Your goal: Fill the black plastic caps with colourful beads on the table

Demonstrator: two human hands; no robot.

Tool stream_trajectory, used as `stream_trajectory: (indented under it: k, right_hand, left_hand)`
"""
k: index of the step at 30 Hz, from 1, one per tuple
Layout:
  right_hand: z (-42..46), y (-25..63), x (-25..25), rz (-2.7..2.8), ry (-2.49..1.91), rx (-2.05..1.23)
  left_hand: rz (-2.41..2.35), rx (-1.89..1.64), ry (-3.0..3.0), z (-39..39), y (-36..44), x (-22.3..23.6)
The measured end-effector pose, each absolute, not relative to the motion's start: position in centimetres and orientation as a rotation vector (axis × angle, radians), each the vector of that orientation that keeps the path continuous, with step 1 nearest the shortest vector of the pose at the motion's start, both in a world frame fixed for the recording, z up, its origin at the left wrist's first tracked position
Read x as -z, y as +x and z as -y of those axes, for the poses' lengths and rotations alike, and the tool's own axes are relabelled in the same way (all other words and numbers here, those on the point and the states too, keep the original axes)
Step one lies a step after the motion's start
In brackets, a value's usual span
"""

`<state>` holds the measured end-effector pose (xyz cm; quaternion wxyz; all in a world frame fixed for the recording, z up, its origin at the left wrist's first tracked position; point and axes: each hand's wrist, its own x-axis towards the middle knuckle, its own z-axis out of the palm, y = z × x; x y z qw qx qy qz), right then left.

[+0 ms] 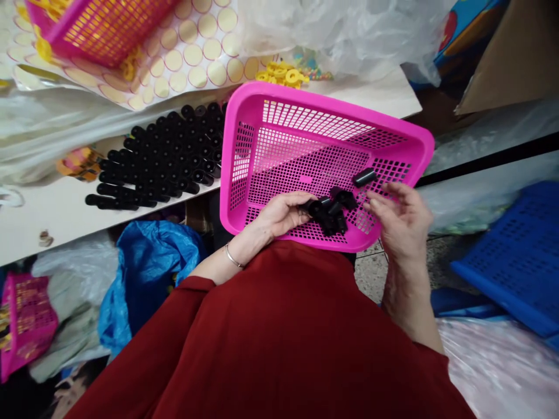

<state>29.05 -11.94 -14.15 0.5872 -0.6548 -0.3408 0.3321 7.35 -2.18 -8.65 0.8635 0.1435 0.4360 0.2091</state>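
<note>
A pink plastic mesh basket (329, 91) stands tilted in front of me, its near rim against my red garment. My left hand (286, 214) reaches over the near rim, thumb and fingers closed on a black plastic tube (315, 208). Touching that tube is a small pile of similar black plastic pieces (335, 216) on the basket floor. A single black tube (364, 177) lies apart from the pile. Just right of it, my right hand (399, 218) hovers over the basket's right side, fingers loosely bent and apart, with nothing visible between them.
Many black tubes (161, 154) stand packed together on the white table (65, 224) at left. Yellow plastic parts (283, 74) lie behind the basket, beside a sheet of round stickers (187, 55). Another pink basket (109, 32), a blue bag (144, 256) and a blue crate (515, 250) surround me.
</note>
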Motion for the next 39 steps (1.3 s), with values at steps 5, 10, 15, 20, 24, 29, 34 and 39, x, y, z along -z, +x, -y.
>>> stream_trajectory:
  k: [5,10,15,20,24,29,34,39]
  right_hand:
    - [13.3,27.3,15.7,1.175,-1.87,-0.635]
    - [13.9,26.2,15.4,1.631,-2.177,-0.573]
    - [13.8,26.0,14.2,1.871,-2.31,-0.798]
    - [14.2,26.3,14.3,1.456,-2.068,-0.88]
    - [14.4,25.5,12.3,0.884,-1.542,-0.849]
    - [14.0,23.6,10.0,0.799,-1.307,-0.728]
    - [14.0,22.8,10.9,0.886,-1.319,-0.663]
    - [14.3,22.2,11.2,0.894,-1.325,-0.645]
  left_hand:
    - [-0.961,-0.596,0.278,1.0,5.7,8.0]
    - [-0.989,-0.64,0.282,0.3,5.0,7.7]
    - [-0.965,-0.59,0.272,1.2,5.9,7.9]
    - [-0.912,-0.485,0.283,2.3,6.7,8.2]
    - [-0.861,-0.445,0.358,2.8,6.9,8.1]
    - [-0.81,-0.42,0.445,3.5,7.6,7.9]
    - [-0.843,-0.414,0.502,4.2,8.1,8.0]
    - [-0.839,-0.424,0.562,4.6,8.3,8.4]
